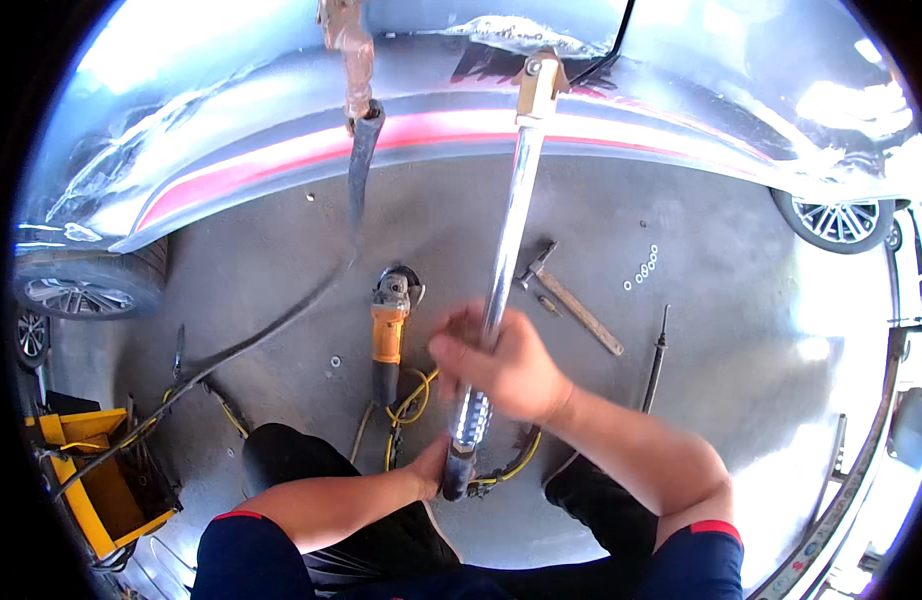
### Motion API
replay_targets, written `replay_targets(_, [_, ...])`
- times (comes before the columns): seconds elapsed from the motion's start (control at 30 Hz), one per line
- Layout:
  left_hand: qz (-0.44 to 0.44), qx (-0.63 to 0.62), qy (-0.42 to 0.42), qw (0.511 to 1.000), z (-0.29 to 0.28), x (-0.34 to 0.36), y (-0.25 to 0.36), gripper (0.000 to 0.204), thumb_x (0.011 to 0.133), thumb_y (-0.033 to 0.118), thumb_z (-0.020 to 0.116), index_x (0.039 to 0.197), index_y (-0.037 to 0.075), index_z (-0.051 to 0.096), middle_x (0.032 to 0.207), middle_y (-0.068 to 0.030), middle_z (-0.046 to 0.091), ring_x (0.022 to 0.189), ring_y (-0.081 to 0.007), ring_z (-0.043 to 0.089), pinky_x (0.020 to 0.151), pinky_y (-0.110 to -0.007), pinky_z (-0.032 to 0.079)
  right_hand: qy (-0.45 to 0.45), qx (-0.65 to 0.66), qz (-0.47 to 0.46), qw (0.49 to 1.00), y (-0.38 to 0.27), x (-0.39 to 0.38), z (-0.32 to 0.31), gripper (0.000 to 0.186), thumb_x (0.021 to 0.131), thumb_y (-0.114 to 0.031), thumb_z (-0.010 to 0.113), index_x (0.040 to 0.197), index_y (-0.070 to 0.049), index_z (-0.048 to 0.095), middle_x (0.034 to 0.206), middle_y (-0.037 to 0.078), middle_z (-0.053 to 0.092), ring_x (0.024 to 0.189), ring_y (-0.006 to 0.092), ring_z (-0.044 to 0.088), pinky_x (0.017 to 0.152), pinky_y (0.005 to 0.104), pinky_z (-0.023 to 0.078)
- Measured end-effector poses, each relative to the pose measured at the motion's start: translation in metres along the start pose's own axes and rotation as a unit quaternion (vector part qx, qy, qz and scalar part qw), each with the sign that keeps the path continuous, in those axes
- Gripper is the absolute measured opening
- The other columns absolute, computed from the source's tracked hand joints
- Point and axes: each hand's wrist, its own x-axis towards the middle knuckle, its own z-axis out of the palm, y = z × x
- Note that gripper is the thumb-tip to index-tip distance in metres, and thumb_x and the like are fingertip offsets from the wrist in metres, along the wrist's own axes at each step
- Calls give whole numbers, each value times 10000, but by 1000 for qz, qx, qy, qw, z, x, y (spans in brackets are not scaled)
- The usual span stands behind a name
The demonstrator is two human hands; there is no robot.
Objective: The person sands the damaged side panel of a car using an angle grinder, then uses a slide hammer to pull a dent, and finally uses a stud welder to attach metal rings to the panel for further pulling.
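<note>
While touching the black lower handle (459, 476) of the chrome rod (511, 230) with the left hand (431, 470), grips that rod higher up in the right hand (503, 367), with fingers curled closed around it and slightly blurred. Cannot tell how far closed on the left, with fingers partly hidden behind the handle. Has a yellow box (111, 490) at lower left and, on the grey floor (271, 270), a black pointed tool (656, 366) at right. Farther out, has a yellow angle grinder (386, 335) left of the rod, then a wooden-handled hammer (581, 312) and small pale rings (642, 271) to its right. Farthest off, has a brass-coloured fitting (538, 92) on the rod's upper end, at the glossy car side (221, 120), and a rusty clamp (356, 70) with a black cable (362, 165) to its left.
</note>
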Motion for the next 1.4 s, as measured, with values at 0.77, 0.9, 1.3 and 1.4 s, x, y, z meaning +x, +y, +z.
replay_targets(0.77, [233, 42, 100, 966, 7, -28, -26, 247, 1005, 294, 501, 1084, 104, 638, 902, -75, 665, 817, -184, 638, 738, -333, 519, -251, 270, -179, 912, -50, 68, -25, 145, 995, -150, 630, 988, -68, 510, 682, 1, 518, 512, 103, 501, 495, 285, 470])
replay_targets(0.9, [172, 97, 67, 978, 26, -22, -62, 321, 1007, 401, 506, 1066, 111, 631, 907, -64, 659, 810, -184, 647, 731, -350, 532, -234, 296, -170, 910, -42, 48, -24, 81, 1017, -131, 567, 1067, -73, 542, 632, -19, 440, 484, 65, 412, 422, 232, 366])
replay_targets(1.3, [162, 26, 111, 980, 65, -12, -57, 389, 1041, 488, 374, 1216, 189, 551, 919, -30, 612, 788, -171, 583, 725, -339, 498, -220, 274, -153, 924, -57, 49, -41, 62, 1016, -115, 539, 1053, -89, 580, 622, -30, 427, 466, 63, 394, 405, 228, 346])
replay_targets(1.4, [165, 26, 113, 979, 63, -10, -61, 400, 1030, 498, 386, 1210, 185, 557, 921, -36, 616, 803, -177, 586, 749, -352, 496, -211, 272, -141, 928, -56, 48, -34, 76, 1009, -114, 546, 1069, -94, 586, 618, -33, 429, 467, 62, 398, 408, 230, 348])
